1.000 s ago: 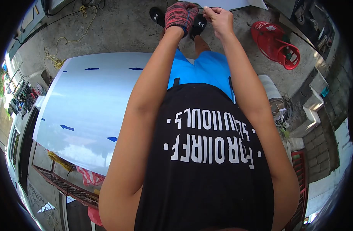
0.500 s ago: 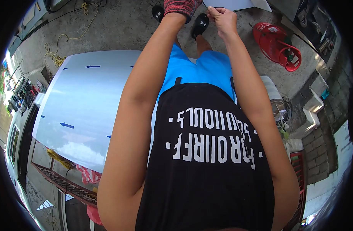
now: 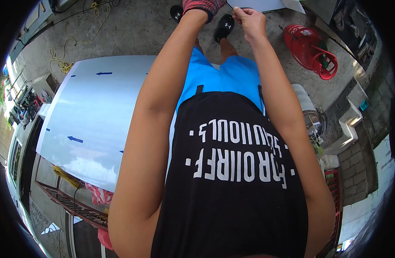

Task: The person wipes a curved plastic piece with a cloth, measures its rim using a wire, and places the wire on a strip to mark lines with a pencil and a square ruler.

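Observation:
My left hand [image 3: 201, 6] wears a red and grey knit glove. The top edge of the head view cuts off its fingers, so whether it grips anything is hidden. Beside it, my bare right hand [image 3: 251, 22] is closed in a pinch, thumb and forefinger pressed together. A thin dark strand [image 3: 229, 5] runs from that pinch up toward the gloved hand; its kind is too small to make out. Just beyond my right hand lies a white sheet [image 3: 266, 4], partly out of view. My feet in black slip-on shoes [image 3: 224, 28] stand below the hands.
A large pale panel with blue arrows [image 3: 94, 112] spreads at my left. On the concrete floor, a red gas cylinder [image 3: 307, 49] lies to the right. Yellow rope [image 3: 64, 65] is at the far left. Concrete blocks [image 3: 352, 103] stand along the right side.
The gloved left hand has shifted very slightly, and the thin dark strand near the pinch shows a little more. My right hand has barely moved and keeps its pinch.

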Action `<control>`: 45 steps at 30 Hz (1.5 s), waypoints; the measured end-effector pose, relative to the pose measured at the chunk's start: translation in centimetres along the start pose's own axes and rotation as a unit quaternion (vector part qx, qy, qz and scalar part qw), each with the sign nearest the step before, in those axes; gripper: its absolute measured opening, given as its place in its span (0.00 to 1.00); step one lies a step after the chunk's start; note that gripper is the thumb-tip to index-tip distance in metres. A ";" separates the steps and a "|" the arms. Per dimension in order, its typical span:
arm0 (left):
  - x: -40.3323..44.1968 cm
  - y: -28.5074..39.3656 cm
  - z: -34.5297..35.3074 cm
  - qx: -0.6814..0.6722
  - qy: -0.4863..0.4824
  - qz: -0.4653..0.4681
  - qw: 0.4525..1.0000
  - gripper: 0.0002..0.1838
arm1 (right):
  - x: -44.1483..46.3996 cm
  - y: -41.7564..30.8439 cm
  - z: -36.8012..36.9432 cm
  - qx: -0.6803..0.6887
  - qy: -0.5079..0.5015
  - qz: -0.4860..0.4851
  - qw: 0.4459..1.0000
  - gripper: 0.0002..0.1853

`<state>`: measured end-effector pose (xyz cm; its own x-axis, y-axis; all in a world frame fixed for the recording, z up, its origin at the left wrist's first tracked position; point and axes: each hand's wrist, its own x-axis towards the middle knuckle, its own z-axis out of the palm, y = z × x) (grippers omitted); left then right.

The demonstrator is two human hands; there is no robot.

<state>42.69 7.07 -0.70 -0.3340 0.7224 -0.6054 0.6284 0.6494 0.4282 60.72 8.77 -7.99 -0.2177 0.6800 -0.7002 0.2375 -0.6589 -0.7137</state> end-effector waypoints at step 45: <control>-0.6 -7.0 2.9 -0.214 0.091 -0.113 0.966 0.18 | 0.3 -0.7 2.3 0.068 0.026 0.097 0.993 0.12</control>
<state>40.54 1.40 -5.23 -0.5708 0.5553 -0.6049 0.1904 0.8061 0.5603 58.34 8.74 -7.77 -0.1298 0.5496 -0.8253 0.1393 -0.8139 -0.5640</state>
